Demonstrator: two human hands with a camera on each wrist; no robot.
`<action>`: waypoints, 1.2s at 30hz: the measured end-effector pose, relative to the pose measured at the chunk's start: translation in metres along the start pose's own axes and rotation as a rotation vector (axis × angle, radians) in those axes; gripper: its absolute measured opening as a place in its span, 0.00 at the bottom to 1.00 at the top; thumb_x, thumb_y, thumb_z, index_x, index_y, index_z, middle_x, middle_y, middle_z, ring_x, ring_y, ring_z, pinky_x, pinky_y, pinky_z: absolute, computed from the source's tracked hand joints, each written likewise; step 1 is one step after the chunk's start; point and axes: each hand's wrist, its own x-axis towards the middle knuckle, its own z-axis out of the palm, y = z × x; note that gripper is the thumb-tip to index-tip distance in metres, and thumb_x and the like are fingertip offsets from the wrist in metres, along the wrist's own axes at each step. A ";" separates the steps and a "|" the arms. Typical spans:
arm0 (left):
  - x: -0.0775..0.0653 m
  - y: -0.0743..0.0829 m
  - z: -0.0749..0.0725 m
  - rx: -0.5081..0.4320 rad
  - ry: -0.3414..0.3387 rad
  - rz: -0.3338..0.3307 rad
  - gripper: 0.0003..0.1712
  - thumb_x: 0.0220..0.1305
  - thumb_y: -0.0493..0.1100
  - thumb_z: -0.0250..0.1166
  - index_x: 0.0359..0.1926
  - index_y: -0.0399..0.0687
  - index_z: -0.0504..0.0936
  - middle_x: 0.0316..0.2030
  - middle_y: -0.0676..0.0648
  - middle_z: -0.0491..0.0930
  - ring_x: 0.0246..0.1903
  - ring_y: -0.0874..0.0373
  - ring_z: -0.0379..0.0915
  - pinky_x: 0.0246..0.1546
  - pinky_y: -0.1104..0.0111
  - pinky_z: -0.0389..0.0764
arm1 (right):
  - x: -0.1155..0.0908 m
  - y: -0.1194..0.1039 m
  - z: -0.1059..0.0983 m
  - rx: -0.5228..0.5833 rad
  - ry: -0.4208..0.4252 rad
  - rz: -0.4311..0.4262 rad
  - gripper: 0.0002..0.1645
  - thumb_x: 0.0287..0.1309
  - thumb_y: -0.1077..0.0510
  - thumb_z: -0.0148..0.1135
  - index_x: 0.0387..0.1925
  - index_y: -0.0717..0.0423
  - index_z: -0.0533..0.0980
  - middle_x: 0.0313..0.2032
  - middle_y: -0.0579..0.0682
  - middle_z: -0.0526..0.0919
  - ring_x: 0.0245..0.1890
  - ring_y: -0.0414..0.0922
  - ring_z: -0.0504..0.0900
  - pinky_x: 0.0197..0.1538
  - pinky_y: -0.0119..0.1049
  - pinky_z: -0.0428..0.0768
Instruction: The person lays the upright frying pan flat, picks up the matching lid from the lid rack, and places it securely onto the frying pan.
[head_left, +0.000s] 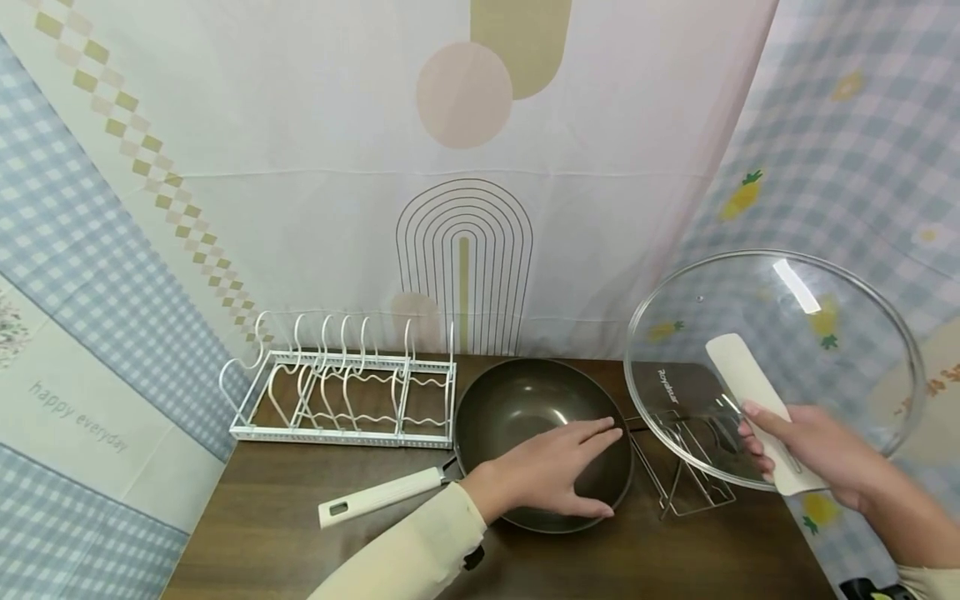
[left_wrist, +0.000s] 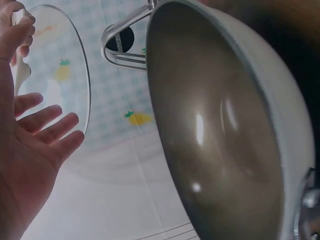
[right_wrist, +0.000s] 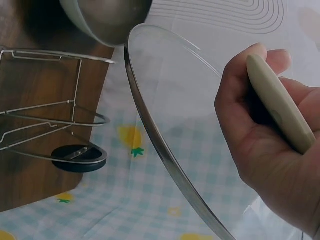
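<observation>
My right hand [head_left: 817, 450] grips the long cream handle [head_left: 750, 375] of a large round glass lid [head_left: 675, 308], raised and tilted at the right. In the right wrist view the fingers curl round that handle [right_wrist: 280, 102], and the lid's metal rim [right_wrist: 165, 155] runs down the middle. My left hand [head_left: 551, 467] hovers over a dark wok [head_left: 517, 408] with its fingers spread, holding nothing. The left wrist view shows this hand [left_wrist: 35, 145] apart from the wok [left_wrist: 215, 125]. A cream wok handle [head_left: 382, 496] points left on the table.
A white wire rack [head_left: 345, 437] with several upright dividers stands left of the wok. To its right is a small metal wire stand [head_left: 701, 492], partly seen through the lid. Printed cloth [head_left: 337, 233] hangs behind the brown wooden table [head_left: 255, 517].
</observation>
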 end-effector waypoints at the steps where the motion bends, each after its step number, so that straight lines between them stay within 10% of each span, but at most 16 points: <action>1: -0.002 0.000 0.001 -0.017 0.009 -0.005 0.58 0.64 0.75 0.61 0.82 0.50 0.51 0.81 0.47 0.54 0.78 0.56 0.56 0.75 0.69 0.63 | 0.000 0.000 0.001 0.001 -0.002 -0.008 0.26 0.84 0.46 0.37 0.37 0.55 0.76 0.26 0.43 0.80 0.24 0.39 0.80 0.28 0.38 0.85; 14: -0.032 -0.009 0.008 -0.300 0.116 -0.088 0.56 0.60 0.68 0.70 0.80 0.51 0.58 0.77 0.50 0.63 0.74 0.59 0.63 0.72 0.69 0.67 | 0.002 -0.002 0.009 0.025 -0.012 -0.037 0.26 0.84 0.47 0.38 0.37 0.54 0.77 0.26 0.43 0.80 0.24 0.39 0.81 0.28 0.39 0.85; 36: -0.082 -0.025 0.004 -0.497 0.218 -0.187 0.50 0.57 0.62 0.75 0.75 0.52 0.65 0.70 0.52 0.71 0.69 0.58 0.70 0.69 0.63 0.74 | 0.012 -0.006 0.037 0.061 -0.050 -0.039 0.24 0.83 0.45 0.41 0.37 0.53 0.76 0.25 0.43 0.80 0.24 0.38 0.80 0.29 0.37 0.85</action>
